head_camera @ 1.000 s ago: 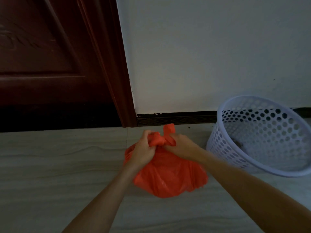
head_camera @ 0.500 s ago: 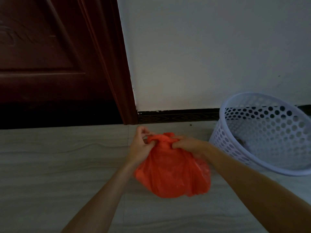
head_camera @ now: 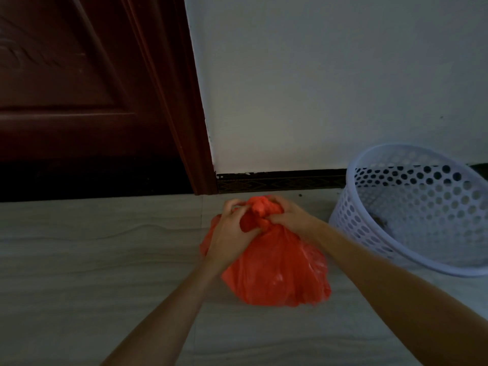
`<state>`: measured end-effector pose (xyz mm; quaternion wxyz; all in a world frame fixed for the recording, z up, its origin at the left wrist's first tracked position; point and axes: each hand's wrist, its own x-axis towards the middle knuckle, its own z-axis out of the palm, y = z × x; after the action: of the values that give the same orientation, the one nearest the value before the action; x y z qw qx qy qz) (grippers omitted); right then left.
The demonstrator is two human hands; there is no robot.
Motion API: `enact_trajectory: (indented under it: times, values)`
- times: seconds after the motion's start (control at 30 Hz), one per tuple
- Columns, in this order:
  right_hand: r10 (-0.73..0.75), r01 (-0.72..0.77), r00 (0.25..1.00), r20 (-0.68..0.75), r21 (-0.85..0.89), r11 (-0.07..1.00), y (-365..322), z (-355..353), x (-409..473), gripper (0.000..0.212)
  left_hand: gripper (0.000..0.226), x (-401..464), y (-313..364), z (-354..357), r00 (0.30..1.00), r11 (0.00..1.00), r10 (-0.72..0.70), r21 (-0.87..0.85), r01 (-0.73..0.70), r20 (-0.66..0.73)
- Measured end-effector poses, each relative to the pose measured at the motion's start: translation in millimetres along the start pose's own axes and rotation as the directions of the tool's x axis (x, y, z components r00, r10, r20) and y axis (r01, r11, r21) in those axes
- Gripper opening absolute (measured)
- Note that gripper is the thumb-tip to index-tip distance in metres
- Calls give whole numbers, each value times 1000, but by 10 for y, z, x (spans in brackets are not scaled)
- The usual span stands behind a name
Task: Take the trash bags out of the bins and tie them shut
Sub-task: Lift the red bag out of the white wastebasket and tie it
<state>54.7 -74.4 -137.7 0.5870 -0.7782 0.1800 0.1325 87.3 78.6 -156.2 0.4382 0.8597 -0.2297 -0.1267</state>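
An orange trash bag (head_camera: 277, 268) sits bulging on the pale tiled floor in the middle of the view. Its neck is gathered into a twisted bunch at the top. My left hand (head_camera: 232, 231) grips the left side of that bunch with curled fingers. My right hand (head_camera: 287, 216) grips the right side, its fingers wrapped round the plastic. Both hands meet over the bag's top. To the right stands a white perforated bin (head_camera: 412, 207), tilted toward me, with no bag in it and a small dark scrap at its bottom.
A dark brown wooden door (head_camera: 79, 96) and its frame fill the upper left. A white wall (head_camera: 330, 80) with a dark patterned skirting (head_camera: 280, 182) runs behind the bag. Pale tiled floor (head_camera: 92, 260) stretches left and toward me.
My hands came apart along the bag's top, then closed together again over the gathered neck. The loose orange tip that stuck up a second ago is now bunched between my hands.
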Motion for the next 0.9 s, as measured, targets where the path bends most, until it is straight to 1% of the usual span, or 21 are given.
enact_trajectory:
  times: [0.03, 0.07, 0.1, 0.13, 0.17, 0.23, 0.27, 0.3, 0.33, 0.37, 0.4, 0.43, 0.47, 0.5, 0.53, 0.57, 0.67, 0.73, 0.8, 0.87, 0.9]
  values:
    - [-48, 48, 999, -2, -107, 993, -16, -22, -9, 32, 46, 9, 33, -8, 998, 993, -54, -105, 57, 32]
    - [-69, 69, 998, 5, -154, 986, -34, -44, -18, 33, 43, 22, 61, -21, 991, 967, -101, -224, 118, 88]
    - [-69, 69, 998, 8, -156, 985, -36, -62, -26, 35, 40, 40, 68, -32, 981, 934, -133, -313, 173, 144]
    - [-63, 63, 998, 4, -138, 988, -31, -79, -29, 34, 37, 51, 68, -34, 975, 919, -140, -345, 193, 174]
    - [-58, 58, 998, -1, -127, 990, -34, -87, -31, 28, 33, 54, 64, -32, 976, 932, -132, -313, 182, 175]
    - [-67, 66, 998, -2, -141, 988, -34, -101, -43, 13, 27, 46, 59, -19, 992, 974, -78, -206, 97, 99]
    - [-88, 85, 996, -11, -146, 986, -22, -108, -40, 13, 25, 48, 63, -8, 996, 983, -48, -171, 60, 71]
    - [-107, 103, 994, -20, -134, 986, -30, -117, -49, 17, 20, 56, 74, -4, 997, 983, -44, -175, 55, 66]
    - [-121, 118, 992, -24, -113, 987, -44, -126, -67, 19, 12, 69, 79, -11, 994, 969, -82, -226, 98, 78]
    - [-131, 128, 991, -19, -93, 987, -39, -138, -83, 16, 5, 84, 87, -26, 983, 932, -155, -317, 179, 100]
    - [-133, 132, 991, -13, -94, 987, -40, -150, -102, 9, 7, 93, 104, -46, 964, 861, -239, -432, 267, 119]
    - [-137, 135, 990, -16, -93, 986, -58, -154, -131, 7, 6, 107, 103, -57, 939, 767, -318, -546, 337, 132]
    - [-138, 134, 990, -37, -87, 987, -53, -168, -143, 17, 6, 113, 106, -75, 913, 667, -379, -640, 383, 152]
    - [-125, 119, 990, -64, -80, 990, -58, -181, -163, 24, 12, 117, 97, -87, 895, 583, -412, -706, 403, 171]
    - [-115, 105, 989, -90, -108, 989, -46, -199, -169, 28, 20, 111, 98, -105, 884, 529, -435, -745, 406, 172]
    - [-120, 101, 987, -103, -173, 980, -55, -209, -182, 30, 25, 109, 92, -124, 880, 514, -451, -762, 395, 152]
    - [-228, 160, 967, -114, -421, 893, -33, -194, -181, 24, 21, 96, 100, -173, 886, 549, -461, -769, 327, 47]
    - [-306, 213, 947, -102, -514, 831, -37, -164, -184, 19, 29, 76, 121, -213, 892, 619, -450, -735, 277, -43]
    - [-368, 252, 927, -70, -610, 751, -22, -150, -171, 21, 32, 58, 101, -260, 912, 724, -396, -648, 236, -110]
    - [-395, 276, 918, -30, -666, 693, 9, -146, -156, 26, 24, 37, 112, -329, 953, 845, -289, -492, 208, -93]
    - [-393, 282, 920, -14, -674, 683, 14, -137, -160, 28, 20, 38, 90, -350, 966, 875, -252, -440, 201, -61]
